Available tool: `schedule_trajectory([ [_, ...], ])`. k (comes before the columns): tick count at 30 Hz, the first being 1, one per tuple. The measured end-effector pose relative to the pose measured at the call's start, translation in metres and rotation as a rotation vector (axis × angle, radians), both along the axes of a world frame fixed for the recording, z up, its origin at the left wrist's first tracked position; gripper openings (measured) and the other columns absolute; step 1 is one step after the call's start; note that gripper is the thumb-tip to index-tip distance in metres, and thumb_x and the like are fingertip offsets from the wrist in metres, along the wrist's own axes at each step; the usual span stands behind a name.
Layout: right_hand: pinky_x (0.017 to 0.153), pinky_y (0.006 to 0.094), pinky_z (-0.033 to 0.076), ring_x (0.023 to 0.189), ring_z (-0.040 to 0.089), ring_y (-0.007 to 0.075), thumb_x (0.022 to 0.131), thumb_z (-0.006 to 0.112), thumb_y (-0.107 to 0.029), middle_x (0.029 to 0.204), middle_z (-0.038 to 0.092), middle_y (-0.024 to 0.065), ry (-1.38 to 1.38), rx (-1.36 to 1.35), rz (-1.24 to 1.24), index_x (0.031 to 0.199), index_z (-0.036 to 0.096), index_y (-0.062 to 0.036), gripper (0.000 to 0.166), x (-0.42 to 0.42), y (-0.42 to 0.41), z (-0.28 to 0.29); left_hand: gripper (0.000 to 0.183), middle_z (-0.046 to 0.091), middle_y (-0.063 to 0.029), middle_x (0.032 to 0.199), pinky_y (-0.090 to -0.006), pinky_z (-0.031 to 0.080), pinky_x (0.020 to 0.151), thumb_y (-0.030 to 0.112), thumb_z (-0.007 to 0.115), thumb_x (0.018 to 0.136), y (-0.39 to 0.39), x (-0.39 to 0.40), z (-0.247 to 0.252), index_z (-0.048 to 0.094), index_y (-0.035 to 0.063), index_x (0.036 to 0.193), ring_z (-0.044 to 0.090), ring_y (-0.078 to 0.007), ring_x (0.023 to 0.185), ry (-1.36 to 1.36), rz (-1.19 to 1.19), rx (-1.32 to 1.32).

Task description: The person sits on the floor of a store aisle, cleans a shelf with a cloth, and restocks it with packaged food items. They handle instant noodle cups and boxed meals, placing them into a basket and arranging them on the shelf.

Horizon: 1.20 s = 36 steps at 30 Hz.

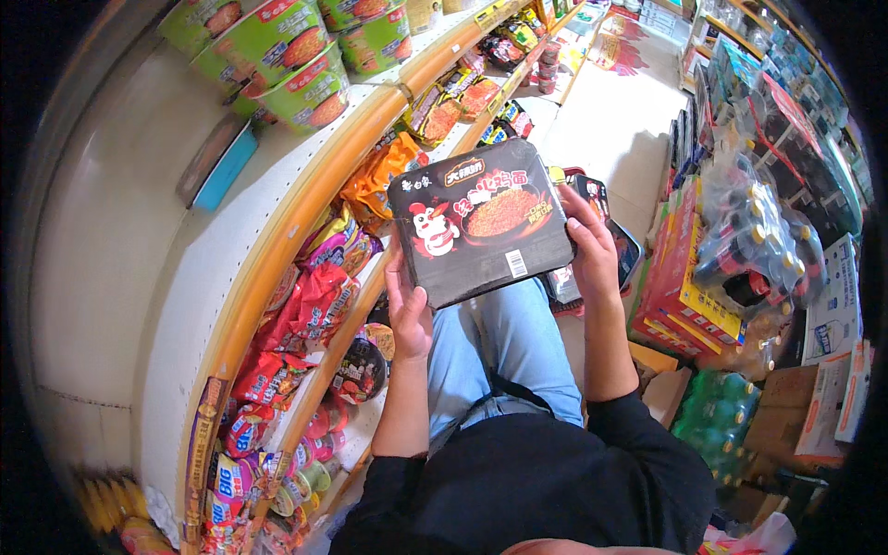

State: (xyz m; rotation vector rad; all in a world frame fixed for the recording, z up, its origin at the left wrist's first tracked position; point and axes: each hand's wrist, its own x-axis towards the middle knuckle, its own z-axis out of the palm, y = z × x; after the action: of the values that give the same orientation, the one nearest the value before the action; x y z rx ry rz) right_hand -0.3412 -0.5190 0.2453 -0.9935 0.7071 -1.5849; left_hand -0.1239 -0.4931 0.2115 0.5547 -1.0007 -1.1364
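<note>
A black square box of instant noodles (444, 267), with a noodle bowl and a white cartoon chicken on its top, is held above my knees. My left hand (409, 312) grips its lower left side. At its right edge, my right hand (590, 243) has the thumb on top and the fingers along the side. Left of the box, bagged noodles, among them an orange bag (388, 177) and a red bag (319, 298), lie on a shelf. Behind my right hand, partly hidden, more black packs (624, 253) stand in or by a red basket (572, 307) near the floor.
Stacked green noodle tubs (298, 90) and a blue-sided box (225, 170) stand on the upper white shelf, edged by an orange rail (277, 250). Along the right are red and yellow cartons (673, 291), shrink-wrapped dark bottles (749, 243) and green bottles (714, 409). The aisle floor (583, 118) runs ahead.
</note>
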Motion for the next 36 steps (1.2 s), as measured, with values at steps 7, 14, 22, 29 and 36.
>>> schedule_trajectory([
  [7,0.087,0.0237,0.03,0.096,0.045,0.0142,0.077,0.038,-0.013,0.104,0.049,0.0097,-0.078,-0.049,0.253,0.112,0.041,0.0055,0.039,-0.002,0.002,0.011,0.074,0.026,-0.0151,0.125,-0.0329,0.02,0.095,0.051,0.043,0.072,0.009,0.013,0.012,0.023,-0.0035,0.117,0.028,-0.0218,0.115,-0.061,0.108,-0.05],
  [14,0.08,0.0226,0.037,0.09,0.048,0.0108,0.078,0.05,-0.01,0.1,0.051,0.0044,0.074,-0.018,0.211,0.111,0.045,-0.0004,0.034,-0.001,-0.005,0.007,0.069,0.034,-0.0131,0.121,-0.0319,0.021,0.094,0.043,0.043,0.074,0.008,0.03,0.012,0.025,-0.0046,0.121,0.032,-0.0199,0.112,-0.14,0.058,-0.045],
  [22,0.051,0.0164,0.036,0.058,0.044,0.0034,0.078,0.052,-0.015,0.068,0.05,-0.0042,0.217,0.103,0.008,0.092,0.054,-0.0036,0.018,0.007,-0.022,-0.008,0.044,0.04,-0.0112,0.116,-0.0272,0.028,0.09,0.022,0.035,0.086,0.013,0.031,0.018,0.03,-0.006,0.119,0.038,-0.0167,0.107,-0.276,-0.002,0.195],
  [29,0.054,0.0167,0.037,0.059,0.044,0.004,0.078,0.052,-0.013,0.07,0.049,-0.0039,0.103,0.137,0.059,0.094,0.052,-0.0031,0.018,0.015,-0.023,-0.015,0.038,0.053,-0.0105,0.097,-0.0285,0.04,0.08,0.027,0.033,0.086,0.017,0.028,0.011,0.047,-0.0037,0.103,0.053,-0.0163,0.087,-0.315,0.232,0.196],
  [36,0.056,0.0173,0.037,0.06,0.044,0.0044,0.078,0.052,-0.013,0.071,0.049,-0.0033,0.058,0.139,0.07,0.095,0.051,-0.0024,0.02,0.018,-0.023,-0.014,0.039,0.052,-0.0103,0.099,-0.0281,0.04,0.08,0.027,0.032,0.086,0.018,0.028,0.017,0.045,-0.004,0.106,0.051,-0.0157,0.09,-0.333,0.196,0.184],
])
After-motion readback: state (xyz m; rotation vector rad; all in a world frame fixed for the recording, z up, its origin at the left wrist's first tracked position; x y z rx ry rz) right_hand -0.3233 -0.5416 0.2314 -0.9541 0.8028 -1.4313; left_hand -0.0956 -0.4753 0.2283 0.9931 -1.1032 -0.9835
